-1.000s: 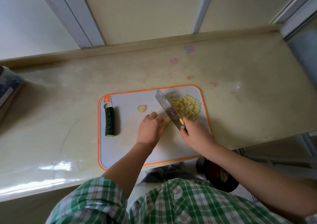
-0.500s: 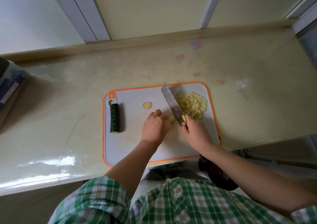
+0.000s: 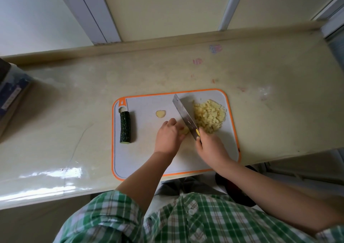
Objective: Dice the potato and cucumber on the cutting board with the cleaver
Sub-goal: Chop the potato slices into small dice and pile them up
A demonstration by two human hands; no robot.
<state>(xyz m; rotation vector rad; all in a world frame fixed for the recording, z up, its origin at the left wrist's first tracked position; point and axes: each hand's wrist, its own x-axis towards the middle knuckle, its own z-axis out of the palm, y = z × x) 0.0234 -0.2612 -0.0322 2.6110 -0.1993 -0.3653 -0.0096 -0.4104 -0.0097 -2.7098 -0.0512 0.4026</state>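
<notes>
A grey cutting board (image 3: 141, 160) with an orange rim lies on the counter. My right hand (image 3: 210, 147) grips the cleaver (image 3: 184, 118) by its handle, and the blade runs diagonally over the board's middle. My left hand (image 3: 168, 136) curls over a small piece of potato (image 3: 185, 130) right against the blade's left side. A heap of diced potato (image 3: 209, 118) sits to the right of the blade. One potato slice (image 3: 160, 113) lies alone left of the blade. A dark green cucumber piece (image 3: 125, 126) rests at the board's left end.
The beige counter (image 3: 74, 112) ends at a raised back ledge (image 3: 167, 43) below the wall panels. A dark box (image 3: 11, 97) stands at the far left. The board's front right corner reaches the counter's front edge, with a dark round thing (image 3: 236, 186) below it.
Both hands and the cleaver stay at the same place on the board. The view has shifted slightly, so the board sits further right in the frame.
</notes>
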